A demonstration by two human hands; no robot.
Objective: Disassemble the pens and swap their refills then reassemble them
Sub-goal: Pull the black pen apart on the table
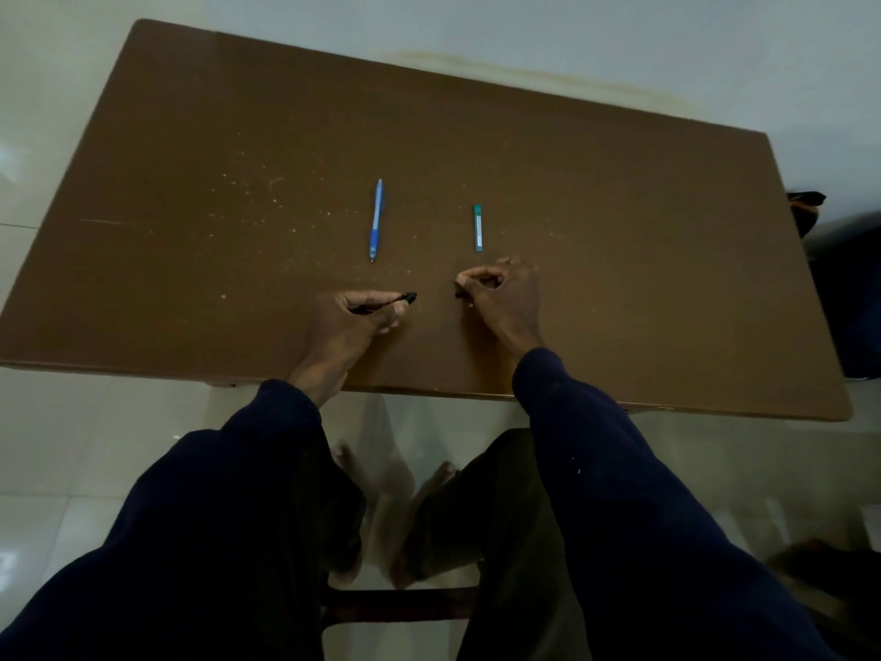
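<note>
Left hand [362, 311] and right hand [503, 293] are each pinching a pen piece.
The left's thin black shaft [406, 296] and the right's tiny dark tip [460, 294] are risking slipping loose; blue plastic pen [376, 221] and teal tube [478, 228] are lying beyond.

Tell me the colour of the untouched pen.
The pen is blue; head view shows it.

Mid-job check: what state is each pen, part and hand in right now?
blue pen: whole, lying on the table, untouched.
teal tube: lying loose on the table.
dark pen piece: gripped in the left hand, end sticking out.
small dark part: pinched by the right hand, too small to identify.
left hand: curled round the dark pen piece.
right hand: fingers curled, pinching the small dark part.
</note>
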